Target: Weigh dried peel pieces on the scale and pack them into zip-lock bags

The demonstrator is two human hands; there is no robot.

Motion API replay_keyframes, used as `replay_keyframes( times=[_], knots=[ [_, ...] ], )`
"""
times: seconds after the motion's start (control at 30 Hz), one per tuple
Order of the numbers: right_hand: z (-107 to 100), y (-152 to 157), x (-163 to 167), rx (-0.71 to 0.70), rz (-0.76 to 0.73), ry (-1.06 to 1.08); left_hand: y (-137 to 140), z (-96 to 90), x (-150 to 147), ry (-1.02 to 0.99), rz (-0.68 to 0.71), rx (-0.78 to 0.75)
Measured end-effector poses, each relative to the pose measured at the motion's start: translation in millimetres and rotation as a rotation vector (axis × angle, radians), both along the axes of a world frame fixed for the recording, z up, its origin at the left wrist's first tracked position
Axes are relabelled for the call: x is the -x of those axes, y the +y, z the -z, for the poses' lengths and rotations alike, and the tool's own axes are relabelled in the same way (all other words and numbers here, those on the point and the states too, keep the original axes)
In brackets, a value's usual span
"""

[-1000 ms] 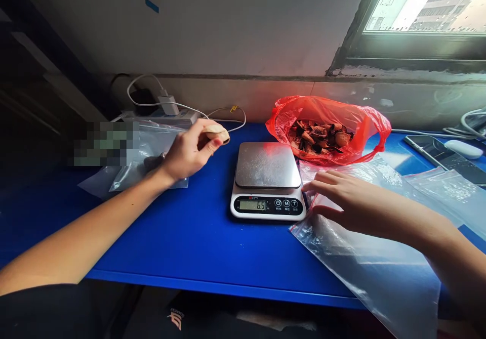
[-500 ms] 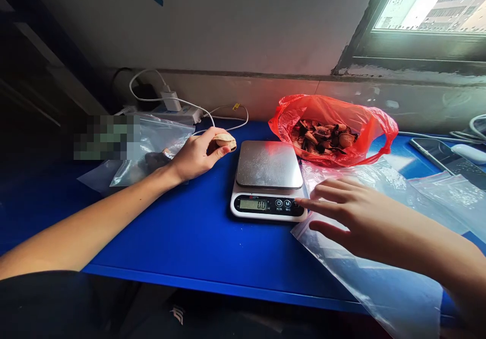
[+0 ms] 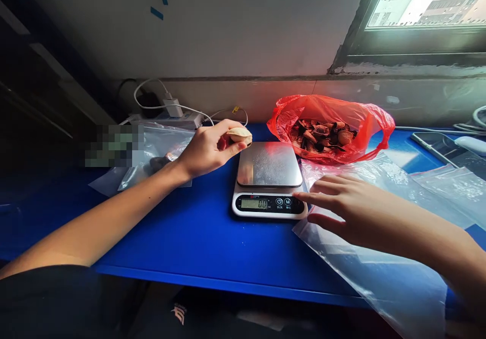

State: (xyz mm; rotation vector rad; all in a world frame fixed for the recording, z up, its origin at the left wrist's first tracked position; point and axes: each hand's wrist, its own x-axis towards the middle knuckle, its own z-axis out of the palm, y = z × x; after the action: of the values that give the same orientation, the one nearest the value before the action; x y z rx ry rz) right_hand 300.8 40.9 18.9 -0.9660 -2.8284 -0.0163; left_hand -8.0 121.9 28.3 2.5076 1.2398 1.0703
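My left hand (image 3: 208,146) pinches a pale, dried, curved shell-like piece (image 3: 240,135) between thumb and fingers, just above the left rear edge of the scale's steel plate (image 3: 270,164). The digital kitchen scale (image 3: 239,208) reads 0.0 on its display, and nothing rests on its plate. My right hand (image 3: 337,202) is open, fingers stretched out, with the index fingertip at the right end of the scale's button panel. That fingertip covers the rightmost button. Behind the scale to the right, an open red plastic bag (image 3: 368,121) contains several dark brown dried pieces (image 3: 322,134).
Clear zip bags (image 3: 379,273) lie under my right arm and hang over the front edge of the blue table (image 3: 197,248). More clear bags (image 3: 163,139) lie at the left. A power strip (image 3: 186,120) with a white charger is by the wall. A phone (image 3: 436,146) lies far right.
My left hand has moved right with the pale piece, from beside the scale to over the plate's edge. My right hand stays at the buttons. The display still reads 0.0.
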Motion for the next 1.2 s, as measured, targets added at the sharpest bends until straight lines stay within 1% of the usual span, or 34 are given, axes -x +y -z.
replay_keyframes(
  times=[0.1,0.17,0.27,0.37,0.47,0.6,0.7,0.77,0.83,0.93,1.1,1.2],
  knots=[
    [1.1,1.8,2.4,0.033,0.027,-0.01,3.2,-8.4,-25.4,0.098,0.112,-0.054],
    [2.2,2.0,2.8,0.046,0.044,-0.016,8.8,-9.7,-41.6,0.165,0.175,-0.085],
    [3.5,0.7,-0.2,0.056,0.075,-0.027,19.6,-5.8,-59.5,0.234,0.255,-0.081],
    [2.3,-2.3,-5.2,0.07,0.088,-0.033,26.7,0.0,-65.8,0.215,0.286,-0.064],
    [-1.8,-6.0,-7.4,0.122,0.054,-0.035,25.6,1.7,-59.5,0.134,0.249,-0.112],
    [-8.3,-6.6,-6.0,0.21,0.055,-0.032,18.3,0.8,-38.1,0.059,0.144,-0.172],
    [-10.4,-3.1,-6.7,0.303,0.044,-0.033,16.2,4.2,-23.5,0.012,0.044,-0.176],
    [-9.6,-0.9,-8.6,0.332,0.025,-0.038,17.0,8.0,-18.8,-0.006,0.007,-0.158],
    [-7.7,0.0,-10.4,0.314,0.027,-0.038,18.4,11.3,-18.2,-0.007,0.003,-0.155],
    [-5.8,0.0,-11.3,0.291,0.044,-0.032,19.9,14.2,-20.9,0.012,0.041,-0.185],
    [-9.2,0.5,-7.8,0.355,0.066,-0.053,21.1,15.2,-23.9,-0.007,0.102,-0.229],
    [-11.1,0.7,-5.1,0.343,0.107,-0.059,21.6,15.1,-23.7,-0.021,0.109,-0.233]
  ],
)
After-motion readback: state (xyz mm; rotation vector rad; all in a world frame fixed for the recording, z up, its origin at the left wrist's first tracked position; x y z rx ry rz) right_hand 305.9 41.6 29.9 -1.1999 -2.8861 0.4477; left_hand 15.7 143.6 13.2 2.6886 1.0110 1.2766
